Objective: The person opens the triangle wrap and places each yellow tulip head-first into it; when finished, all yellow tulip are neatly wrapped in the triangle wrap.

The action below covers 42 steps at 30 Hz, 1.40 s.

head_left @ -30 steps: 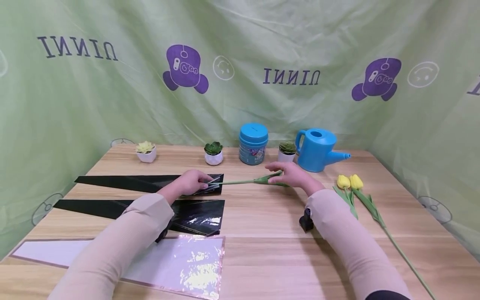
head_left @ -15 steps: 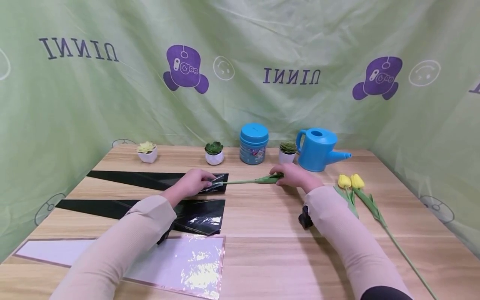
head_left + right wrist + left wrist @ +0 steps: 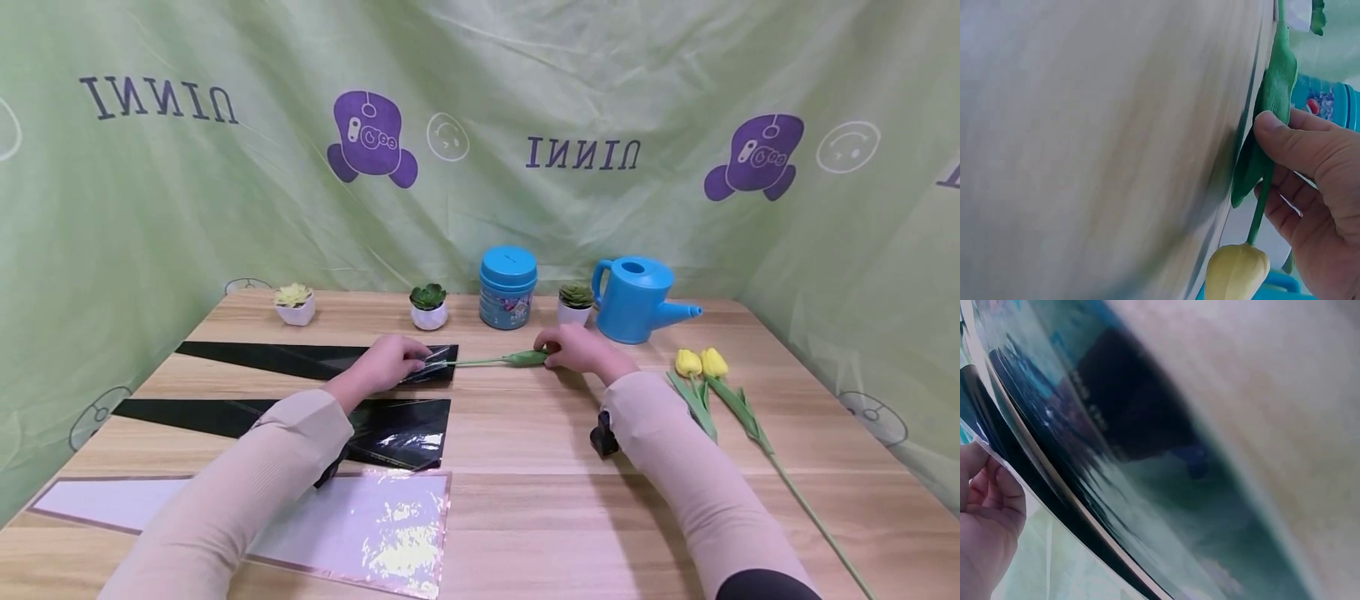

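Note:
My left hand [image 3: 382,364] pinches the right end of a long black flower sleeve [image 3: 277,357] at the back left of the table. A clear part of the sleeve catches the light by the fingertips. The tulip's green stem [image 3: 480,363] runs from that end to my right hand [image 3: 581,348]. Between thumb and fingers, my right hand holds the tulip at its leaf [image 3: 1280,78]; its yellow bloom [image 3: 1237,272] hangs below the hand in the right wrist view. In the left wrist view, curled fingers [image 3: 1004,487] meet the sleeve's edge. The stem's tip is hidden.
A second black sleeve [image 3: 405,433] and a white one [image 3: 337,525] lie nearer. Two yellow tulips [image 3: 701,364] lie at right. Along the back stand small potted succulents [image 3: 428,307], a blue jar [image 3: 507,287] and a blue watering can [image 3: 633,302].
The tulip has slid a little left toward the sleeve's end. My right hand has shifted its hold on the leaf. The back sleeve moved slightly right with my left hand.

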Tool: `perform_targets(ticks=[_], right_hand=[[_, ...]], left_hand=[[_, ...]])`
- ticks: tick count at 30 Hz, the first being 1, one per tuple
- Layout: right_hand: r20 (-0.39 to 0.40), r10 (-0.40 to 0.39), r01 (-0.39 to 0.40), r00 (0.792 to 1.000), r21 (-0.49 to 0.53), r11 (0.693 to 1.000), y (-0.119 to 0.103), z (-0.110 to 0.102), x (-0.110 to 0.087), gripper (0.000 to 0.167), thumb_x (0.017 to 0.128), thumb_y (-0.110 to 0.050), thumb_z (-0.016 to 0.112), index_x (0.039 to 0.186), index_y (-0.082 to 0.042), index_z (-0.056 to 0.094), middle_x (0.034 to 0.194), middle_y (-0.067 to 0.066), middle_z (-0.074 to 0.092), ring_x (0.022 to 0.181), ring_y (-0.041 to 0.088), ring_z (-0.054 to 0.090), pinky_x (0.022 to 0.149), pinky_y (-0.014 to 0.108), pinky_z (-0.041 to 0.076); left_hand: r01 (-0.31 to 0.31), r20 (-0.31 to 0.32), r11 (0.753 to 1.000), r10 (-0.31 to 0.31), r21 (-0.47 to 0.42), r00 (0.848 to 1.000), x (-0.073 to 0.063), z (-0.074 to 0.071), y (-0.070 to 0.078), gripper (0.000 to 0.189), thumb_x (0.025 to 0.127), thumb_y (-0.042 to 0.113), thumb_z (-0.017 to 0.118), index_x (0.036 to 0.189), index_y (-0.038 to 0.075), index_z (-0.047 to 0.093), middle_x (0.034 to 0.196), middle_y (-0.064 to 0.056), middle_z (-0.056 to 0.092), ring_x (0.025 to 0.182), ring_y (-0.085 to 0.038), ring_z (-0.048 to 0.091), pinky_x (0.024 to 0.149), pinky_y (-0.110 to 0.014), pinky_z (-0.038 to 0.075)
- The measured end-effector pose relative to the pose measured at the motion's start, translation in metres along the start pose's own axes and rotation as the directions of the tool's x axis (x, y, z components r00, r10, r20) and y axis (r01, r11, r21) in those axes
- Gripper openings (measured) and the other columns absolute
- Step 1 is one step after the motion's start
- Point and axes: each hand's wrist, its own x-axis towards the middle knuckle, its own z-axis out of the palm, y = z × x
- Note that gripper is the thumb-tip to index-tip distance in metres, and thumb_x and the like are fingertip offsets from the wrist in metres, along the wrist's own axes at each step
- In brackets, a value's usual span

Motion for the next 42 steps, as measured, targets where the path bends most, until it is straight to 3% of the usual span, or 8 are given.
perform_targets(ticks=[9,18,24,42], right_hand=[[-0.023,0.006,-0.004,1.0,0.095,0.995,-0.011,0.006,0.011,0.024,0.085,-0.011,0.066,0.109,-0.01,0.066,0.084,0.004,0.058,0.077,0.019,0.05,0.071,0.031,0.042],[-0.017,-0.017,0.02,1.0,0.159,0.987,-0.033,0.015,0.024,0.024,0.085,-0.011,0.065,0.109,-0.01,0.066,0.085,0.005,0.059,0.077,0.018,0.051,0.07,0.028,0.043],[-0.019,-0.018,0.021,1.0,0.151,0.988,-0.046,0.022,0.032,0.024,0.085,-0.011,0.066,0.109,-0.01,0.067,0.083,0.003,0.059,0.075,0.016,0.051,0.069,0.027,0.042],[-0.014,-0.028,0.03,1.0,0.162,0.986,-0.066,0.031,0.047,0.025,0.083,-0.009,0.067,0.108,-0.008,0.067,0.085,0.003,0.061,0.077,0.015,0.051,0.073,0.028,0.043]], left_hand=[[0.051,-0.007,0.999,-0.051,-0.011,0.999,0.002,-0.001,0.002,0.023,0.089,0.009,0.06,0.11,0.003,0.066,0.083,-0.007,0.065,0.072,-0.017,0.054,0.071,-0.034,0.045],[0.024,-0.023,1.0,-0.024,-0.02,0.999,0.002,-0.001,0.004,0.022,0.088,0.008,0.061,0.109,0.003,0.067,0.081,-0.006,0.064,0.07,-0.017,0.053,0.07,-0.034,0.044],[0.007,-0.029,0.999,-0.008,-0.039,1.0,0.002,0.001,0.004,0.022,0.087,0.007,0.061,0.108,0.003,0.067,0.077,-0.005,0.063,0.068,-0.015,0.052,0.067,-0.032,0.044],[-0.062,-0.05,0.997,0.06,-0.048,0.997,0.002,0.005,0.005,0.019,0.087,0.007,0.062,0.103,0.004,0.069,0.096,-0.009,0.069,0.09,-0.021,0.059,0.084,-0.04,0.046]])
